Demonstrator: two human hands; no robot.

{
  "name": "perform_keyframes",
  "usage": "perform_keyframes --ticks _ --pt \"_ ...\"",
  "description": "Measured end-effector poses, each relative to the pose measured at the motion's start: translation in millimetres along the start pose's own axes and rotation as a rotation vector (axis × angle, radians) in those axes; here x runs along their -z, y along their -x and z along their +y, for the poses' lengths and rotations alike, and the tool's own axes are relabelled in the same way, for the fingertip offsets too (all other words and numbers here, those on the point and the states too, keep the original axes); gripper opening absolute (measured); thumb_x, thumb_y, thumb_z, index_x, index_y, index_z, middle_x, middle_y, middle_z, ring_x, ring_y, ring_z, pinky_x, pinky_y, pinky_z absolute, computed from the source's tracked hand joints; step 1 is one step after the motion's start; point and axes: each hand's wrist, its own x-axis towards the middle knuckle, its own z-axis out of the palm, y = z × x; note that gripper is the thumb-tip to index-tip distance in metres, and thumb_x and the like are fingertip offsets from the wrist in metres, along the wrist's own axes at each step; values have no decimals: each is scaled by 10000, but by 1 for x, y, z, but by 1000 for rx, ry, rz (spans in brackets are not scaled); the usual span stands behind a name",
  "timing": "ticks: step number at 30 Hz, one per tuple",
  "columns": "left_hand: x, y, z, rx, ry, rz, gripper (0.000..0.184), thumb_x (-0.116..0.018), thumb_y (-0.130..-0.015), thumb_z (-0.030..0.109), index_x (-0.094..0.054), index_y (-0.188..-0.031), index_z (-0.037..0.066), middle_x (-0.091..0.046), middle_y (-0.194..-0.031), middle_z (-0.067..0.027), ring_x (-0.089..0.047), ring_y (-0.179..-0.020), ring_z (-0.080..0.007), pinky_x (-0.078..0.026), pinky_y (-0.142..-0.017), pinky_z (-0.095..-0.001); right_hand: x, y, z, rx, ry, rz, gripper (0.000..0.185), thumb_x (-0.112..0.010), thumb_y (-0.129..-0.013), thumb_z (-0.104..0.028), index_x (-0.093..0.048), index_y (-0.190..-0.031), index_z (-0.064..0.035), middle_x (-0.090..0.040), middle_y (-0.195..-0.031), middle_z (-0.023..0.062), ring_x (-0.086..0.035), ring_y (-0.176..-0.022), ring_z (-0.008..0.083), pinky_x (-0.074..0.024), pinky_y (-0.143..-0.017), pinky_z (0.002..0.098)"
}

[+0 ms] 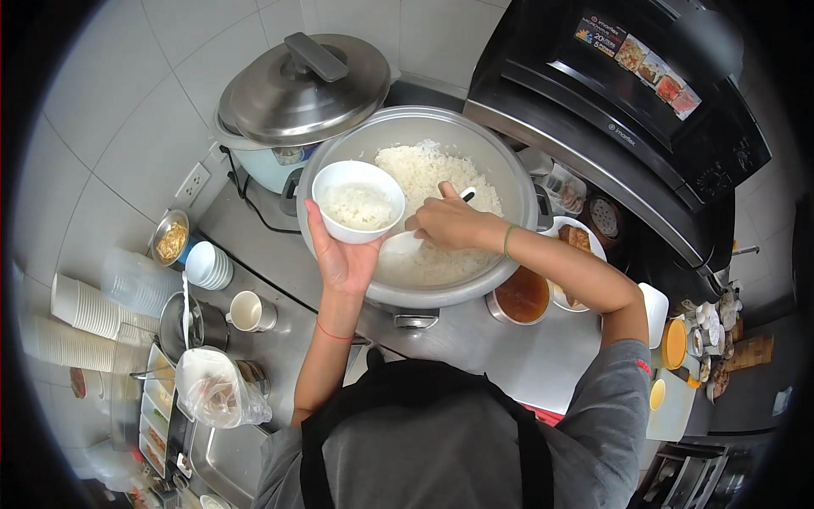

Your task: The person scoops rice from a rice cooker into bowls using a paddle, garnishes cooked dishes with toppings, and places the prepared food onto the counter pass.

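Note:
My left hand [346,261] supports a white bowl [359,231] from below, tilted a little, over the left rim of a large rice cooker pot [326,157]. Cooked rice [356,206] partly fills the bowl. Inside the pot, more white rice [432,174] is heaped toward the back. My right hand [454,222] reaches into the pot with its fingers closed around a rice paddle. The paddle's white blade [401,246] shows low beside the bowl, and its dark handle end [467,194] sticks out above the hand.
A second cooker with a steel lid [309,89] stands behind left, a black microwave [610,110] at the right. A container of reddish-brown sauce [521,297] and a plate of browned food [575,237] sit right of the pot. Stacked small bowls [209,265] and a mug [251,311] are left.

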Motion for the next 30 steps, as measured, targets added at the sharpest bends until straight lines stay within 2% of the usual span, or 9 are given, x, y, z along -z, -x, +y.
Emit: perform_keyframes --ticks 4,7,10,16,19,22,25,28,30 --pt "1 0 -1 -11 23 -4 710 -479 -825 596 -330 -1340 130 -363 -1364 -111 -358 -1251 -309 -308 -1004 -555 2 6 16 -10 -145 -133 136 -541 -848 -158 -638 -913 -89 -618 -706 39 -572 -746 183 -312 -794 351" --pt "-3 4 3 7 46 -10 707 -482 -826 590 -329 -1342 132 -362 -1365 -112 -353 -1254 -311 -300 -1009 -557 -3 1 41 -172 -564 -496 175 -563 -848 -187 -656 -942 -71 -605 -704 18 -551 -686 119 -399 -690 269" --pt "-9 12 16 44 25 2 709 -471 -830 594 -325 -1345 129 -359 -1368 -115 -358 -1251 -315 -311 -1006 -549 -8 6 69 -68 -713 -583 175 -563 -856 -207 -644 -850 -52 -530 -647 -18 -471 -607 77 -378 -535 221" --pt "-8 29 29 57 -117 69 697 -456 -844 582 -316 -1351 125 -365 -1369 -118 -385 -1236 -310 -358 -980 -518 51 36 71 -124 -868 -181 197 -507 -897 -191 -594 -813 -36 -482 -623 -28 -427 -572 78 -380 -551 238" --pt "-14 26 11 89 -114 59 693 -469 -841 576 -322 -1345 123 -381 -1354 -118 -382 -1239 -302 -351 -985 -518 56 33 42 -93 -765 195 192 -527 -892 -199 -590 -870 -19 -489 -618 -18 -445 -590 83 -394 -573 242" --pt "-24 17 0 119 -98 63 691 -483 -838 573 -332 -1331 113 -406 -1327 -116 -400 -1222 -287 -359 -977 -501 19 30 -7 21 -210 784 238 -502 -863 -63 -540 -1085 13 -550 -780 129 -535 -723 252 -447 -714 328" --pt "-23 11 -1 114 -76 93 697 -496 -834 574 -339 -1316 95 -434 -1292 -116 -433 -1191 -268 -387 -952 -470 19 48 -55 -29 -87 741 332 -479 -841 3 -489 -1173 7 -560 -934 203 -552 -827 304 -446 -766 362" --pt "-23 14 3 115 -60 88 706 -504 -828 578 -339 -1313 91 -430 -1289 -122 -423 -1200 -279 -377 -960 -482 26 48 -44 5 -246 694 295 -469 -837 7 -505 -1130 -1 -574 -955 192 -555 -884 286 -443 -767 359" --pt "-19 17 7 121 -58 86 703 -504 -832 572 -338 -1313 88 -420 -1297 -128 -417 -1204 -284 -371 -967 -486 38 40 -19 -156 -525 558 256 -461 -838 -3 -516 -1088 -7 -586 -935 170 -547 -912 289 -439 -765 357"
